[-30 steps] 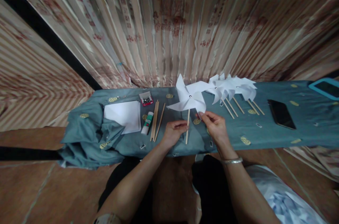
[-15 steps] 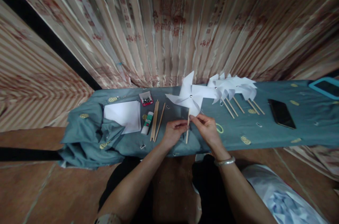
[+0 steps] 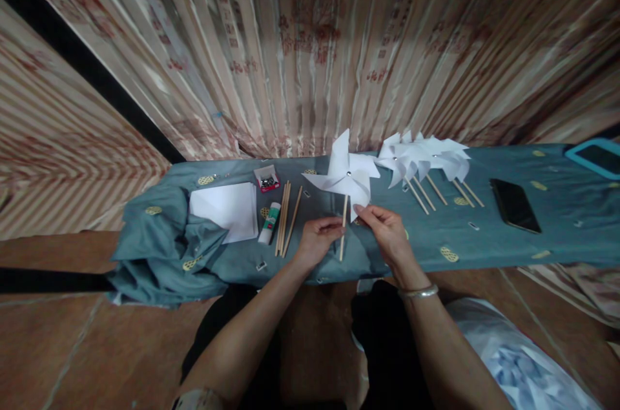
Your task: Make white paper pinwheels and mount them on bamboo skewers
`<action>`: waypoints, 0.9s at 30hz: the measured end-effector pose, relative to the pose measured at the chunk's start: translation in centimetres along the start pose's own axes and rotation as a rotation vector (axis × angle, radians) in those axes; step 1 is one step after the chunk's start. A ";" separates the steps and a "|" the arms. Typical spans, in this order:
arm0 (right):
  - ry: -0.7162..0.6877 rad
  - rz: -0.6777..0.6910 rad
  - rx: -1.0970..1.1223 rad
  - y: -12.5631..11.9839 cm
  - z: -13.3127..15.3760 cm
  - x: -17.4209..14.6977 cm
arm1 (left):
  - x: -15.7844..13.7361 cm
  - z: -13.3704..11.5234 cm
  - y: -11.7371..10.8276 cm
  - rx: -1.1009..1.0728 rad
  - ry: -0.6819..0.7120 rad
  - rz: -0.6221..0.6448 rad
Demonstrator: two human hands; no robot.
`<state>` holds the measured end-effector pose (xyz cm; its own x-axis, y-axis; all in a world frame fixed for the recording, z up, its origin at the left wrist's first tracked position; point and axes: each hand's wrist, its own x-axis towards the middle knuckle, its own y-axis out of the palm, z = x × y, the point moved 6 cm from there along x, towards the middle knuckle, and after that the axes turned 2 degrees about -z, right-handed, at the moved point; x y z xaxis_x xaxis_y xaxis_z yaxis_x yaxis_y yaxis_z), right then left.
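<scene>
A white paper pinwheel [image 3: 349,179] with a shiny pin at its centre stands upright on a wooden stick above the cloth. My left hand [image 3: 317,239] grips that stick between thumb and fingers, partway down. At the pinwheel's lower blade, my right hand [image 3: 387,227] has its thumb and fingertips pressed together on the paper edge. Several other white pinwheels [image 3: 426,158] lie overlapped to the right, their sticks pointing toward me. To the left are loose wooden sticks [image 3: 283,219], a green and white glue stick [image 3: 269,223] and a small red box of pins [image 3: 267,179].
A stack of white paper [image 3: 232,206] lies at the left on the blue-green cloth [image 3: 329,271]. A black phone [image 3: 515,205] and a blue-rimmed device [image 3: 593,158] are on the right. A pleated curtain [image 3: 310,74] hangs behind; a plastic bag [image 3: 523,358] stands on the floor.
My right hand has shifted off the stick, slightly right, to the lower blade. The pinwheel's blades have turned a little. My left hand stays on the stick.
</scene>
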<state>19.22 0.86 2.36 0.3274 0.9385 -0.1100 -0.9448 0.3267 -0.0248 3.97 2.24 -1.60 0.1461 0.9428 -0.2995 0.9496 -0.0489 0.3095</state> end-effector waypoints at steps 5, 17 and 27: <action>0.021 0.041 -0.012 0.6 -0.1 -0.2 | 0.1 0.3 0.0 0.017 0.005 -0.003; 0.012 0.029 0.011 0.4 0.1 0.0 | -0.2 0.0 0.0 0.002 0.004 0.025; 0.046 0.064 0.081 1.1 -0.4 0.0 | -0.3 0.1 0.2 0.007 0.014 0.052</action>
<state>18.22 1.21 1.94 0.2641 0.9521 -0.1544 -0.9589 0.2764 0.0639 4.11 1.95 -1.59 0.1920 0.9434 -0.2705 0.9428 -0.1007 0.3179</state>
